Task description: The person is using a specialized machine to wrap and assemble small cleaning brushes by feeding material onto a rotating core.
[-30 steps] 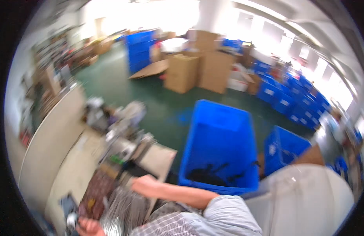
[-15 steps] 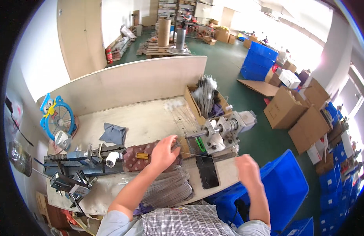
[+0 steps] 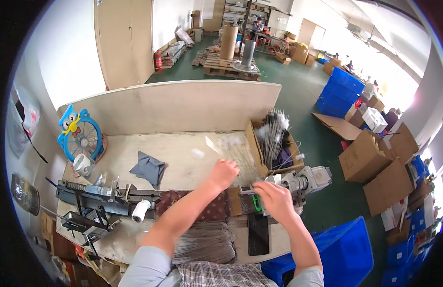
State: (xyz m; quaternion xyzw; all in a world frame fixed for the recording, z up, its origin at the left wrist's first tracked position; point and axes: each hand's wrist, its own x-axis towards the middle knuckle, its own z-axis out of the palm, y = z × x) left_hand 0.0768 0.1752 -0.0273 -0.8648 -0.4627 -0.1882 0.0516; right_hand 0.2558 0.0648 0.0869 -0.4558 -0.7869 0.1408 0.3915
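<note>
My left hand (image 3: pixel 224 173) is closed above the bench, past the brown dotted cloth (image 3: pixel 216 203). A white strip-like piece (image 3: pixel 213 145) shows just beyond its knuckles; whether the fingers hold it I cannot tell. My right hand (image 3: pixel 278 197) is closed in a pinch at the near end of the small motor-driven machine (image 3: pixel 298 184); what lies in its fingers is hidden. A bundle of thin grey wires (image 3: pixel 204 244) lies close to my body under my left forearm. Beside the right wrist are a black phone (image 3: pixel 258 234) and a green-handled tool (image 3: pixel 257 203).
A cardboard box (image 3: pixel 257 158) of wire brushes stands behind the machine. On the left are a clamp-like metal fixture (image 3: pixel 94 191), a blue toy-shaped fan (image 3: pixel 82 138) and a grey cloth (image 3: pixel 148 169). A blue bin (image 3: pixel 343 248) stands at the bench's right edge.
My hands have come closer together; the right moved inward to the machine, the left farther over the bench. The thin wire stretched between them no longer shows. The whole view has shifted.
</note>
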